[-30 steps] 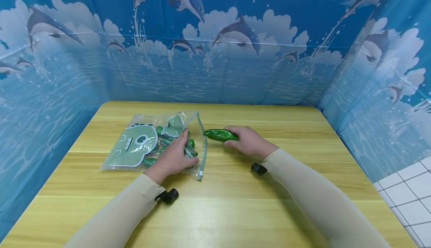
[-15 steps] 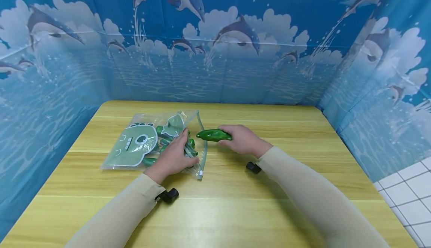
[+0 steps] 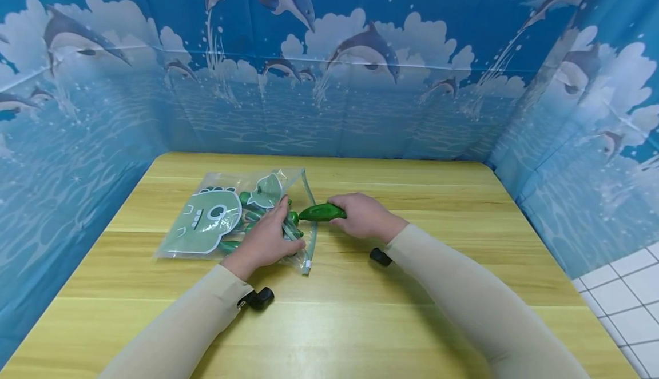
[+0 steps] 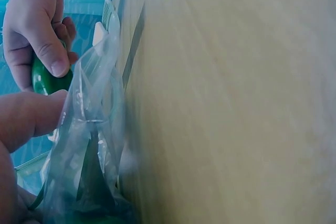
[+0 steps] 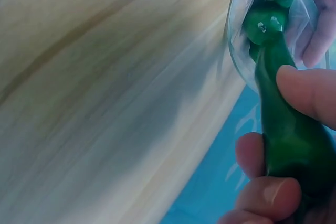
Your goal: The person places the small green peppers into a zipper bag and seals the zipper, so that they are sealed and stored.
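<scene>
A clear plastic slider bag (image 3: 175, 242) with a green cartoon print lies on the table's left half, several green vegetables inside. My left hand (image 3: 264, 240) grips its upper layer near the mouth, thumb and fingers apart across the bunched plastic. From the right, my right hand (image 3: 364, 216) holds a long glossy green pepper (image 3: 321, 212) by its near end. The pepper's pointed tip is in the bag's mouth. In the right wrist view the tip overlaps a round green vegetable (image 5: 262, 26) inside; whether they touch I cannot tell.
The wooden table (image 3: 412, 322) extends around the bag on all sides. A blue dolphin-print curtain (image 3: 329, 122) hangs behind and along both sides. White floor tiles (image 3: 630, 293) show beyond the right edge.
My right hand has moved left with the green pepper, bringing its tip from the bag's edge into the mouth. My left hand stays put on the bag.
</scene>
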The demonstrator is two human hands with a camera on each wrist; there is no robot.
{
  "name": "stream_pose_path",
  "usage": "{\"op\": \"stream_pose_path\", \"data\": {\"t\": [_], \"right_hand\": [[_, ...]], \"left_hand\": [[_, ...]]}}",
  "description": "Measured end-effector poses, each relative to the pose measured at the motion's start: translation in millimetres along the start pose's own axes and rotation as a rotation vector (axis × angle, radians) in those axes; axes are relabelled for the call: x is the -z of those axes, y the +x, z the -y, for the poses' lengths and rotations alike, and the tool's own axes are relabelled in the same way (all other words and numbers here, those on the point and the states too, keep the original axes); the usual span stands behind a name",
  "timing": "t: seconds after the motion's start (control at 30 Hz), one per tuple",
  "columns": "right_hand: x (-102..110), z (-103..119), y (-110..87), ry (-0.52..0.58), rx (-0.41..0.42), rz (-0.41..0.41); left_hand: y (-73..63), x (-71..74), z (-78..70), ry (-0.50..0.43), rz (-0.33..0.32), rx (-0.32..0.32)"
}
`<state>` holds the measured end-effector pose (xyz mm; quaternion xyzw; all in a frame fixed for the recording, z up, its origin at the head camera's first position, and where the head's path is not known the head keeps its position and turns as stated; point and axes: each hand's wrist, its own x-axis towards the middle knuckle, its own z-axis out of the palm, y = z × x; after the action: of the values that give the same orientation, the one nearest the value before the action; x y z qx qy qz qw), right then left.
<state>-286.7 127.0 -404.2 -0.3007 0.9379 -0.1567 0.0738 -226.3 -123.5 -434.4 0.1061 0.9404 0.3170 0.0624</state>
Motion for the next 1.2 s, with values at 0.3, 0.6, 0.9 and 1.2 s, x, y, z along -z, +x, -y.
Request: {"op": "stream_pose_path", "data": {"t": [0.3, 0.6, 0.9, 1.2], "right_hand": [[-3, 3, 4.2, -0.068, -0.007, 0.019], [-6, 5, 2.5, -0.071, 0.0, 0.038], [-12, 17, 5.8, -0.072, -0.003, 0.055], [-23, 29, 16.4, -0.104, 0.039, 0.046]], "left_hand": [[0.3, -1.0, 0.7, 0.004, -0.001, 0.001], [-0.2, -1.8, 0.1, -0.003, 0.004, 0.001], [-1.7, -2.4, -0.1, -0.001, 0.003, 0.002], [-1.0, -2.5, 0.9, 0.003, -0.002, -0.009]]}}
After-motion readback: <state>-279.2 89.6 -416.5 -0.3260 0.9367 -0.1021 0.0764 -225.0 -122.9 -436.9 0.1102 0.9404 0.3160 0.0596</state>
